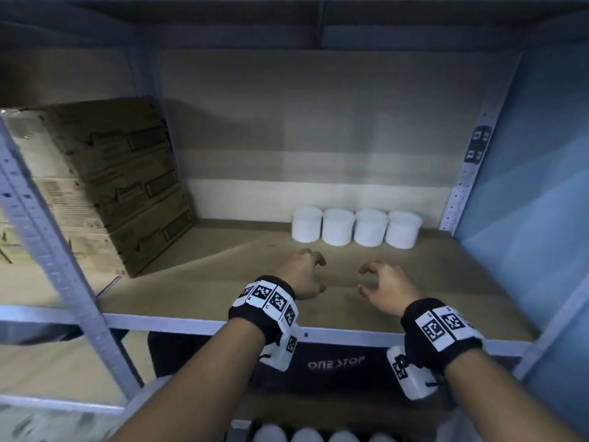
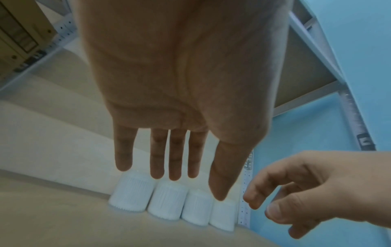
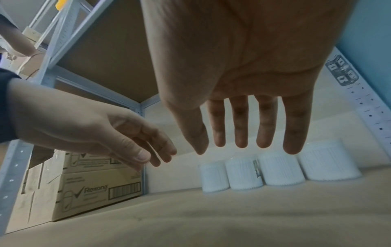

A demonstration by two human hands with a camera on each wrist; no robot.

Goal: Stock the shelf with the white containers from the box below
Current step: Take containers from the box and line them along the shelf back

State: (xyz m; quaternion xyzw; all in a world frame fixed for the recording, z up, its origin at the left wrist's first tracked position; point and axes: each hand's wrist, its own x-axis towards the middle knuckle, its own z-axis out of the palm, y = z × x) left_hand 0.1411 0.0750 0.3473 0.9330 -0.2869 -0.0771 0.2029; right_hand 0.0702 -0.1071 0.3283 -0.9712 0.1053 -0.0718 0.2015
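Several white ribbed containers [image 1: 355, 228] stand in a row at the back right of the shelf board [image 1: 204, 282], also seen in the left wrist view [image 2: 169, 203] and the right wrist view [image 3: 279, 168]. My left hand [image 1: 306, 275] and right hand [image 1: 382, 282] hover side by side over the board, in front of the row and apart from it. Both are empty with fingers loosely spread. More white container tops [image 1: 322, 435] show in the box below, at the bottom edge of the head view.
Stacked brown cardboard boxes [image 1: 127, 186] fill the left end of the shelf. Grey metal uprights [image 1: 63, 272] frame the shelf, with a blue wall [image 1: 535, 218] at right. The board left of the containers is bare.
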